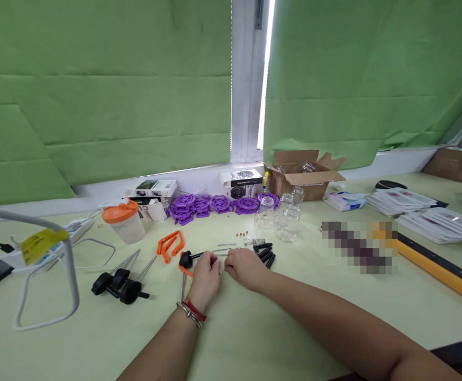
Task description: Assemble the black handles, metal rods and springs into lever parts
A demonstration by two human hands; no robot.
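My left hand (206, 276) rests on the pale green table (254, 328) with its fingers curled in a pinch beside a black knob on a thin metal rod (186, 259) that lies over an orange plastic piece. My right hand (245, 267) is closed in a pinch close to the left one; what the two hands pinch between them is too small to name. Just beyond the right hand lie several short black pins (265, 252), thin metal rods (226, 245) and small springs (253, 241).
Orange clips (170, 245), black-knobbed rods (119, 283), an orange-lidded cup (123, 220), purple plastic parts (210, 203), glass jars (282, 217), a cardboard box (302, 177), small boxes, paper stacks (413, 206), a yellow-and-black bar (441, 267), a power strip and wire frame (46, 270).
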